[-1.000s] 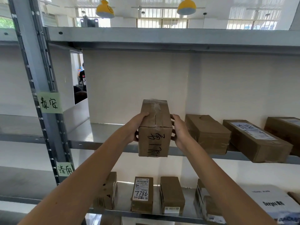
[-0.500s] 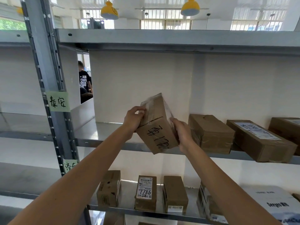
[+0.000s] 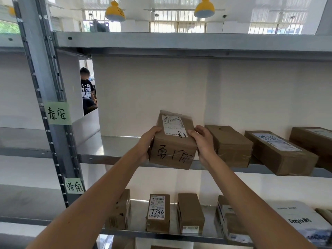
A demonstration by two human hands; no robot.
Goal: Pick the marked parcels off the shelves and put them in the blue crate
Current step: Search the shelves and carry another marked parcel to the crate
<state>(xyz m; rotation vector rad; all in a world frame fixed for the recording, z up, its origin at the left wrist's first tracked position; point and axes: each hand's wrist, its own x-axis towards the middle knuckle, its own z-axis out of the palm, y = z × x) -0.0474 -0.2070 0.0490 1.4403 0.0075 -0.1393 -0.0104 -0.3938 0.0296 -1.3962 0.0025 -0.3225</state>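
A brown cardboard parcel (image 3: 173,141) with black handwriting on its front and a white shipping label on top hangs in front of the middle shelf (image 3: 111,157). My left hand (image 3: 146,143) grips its left side, fingers curled round the top edge. My right hand (image 3: 203,142) holds its right side, thumb on the top. The blue crate is not in view.
Three more brown boxes (image 3: 231,145) (image 3: 280,151) (image 3: 312,142) lie on the middle shelf to the right. The lower shelf carries several parcels, one labelled 7786 (image 3: 158,212). A grey upright (image 3: 48,105) with green tags stands at left. A person (image 3: 87,90) stands behind the rack.
The parcel has been turned in both hands: its taped top rolled away and the labelled face now points up, with the handwritten side square to me.
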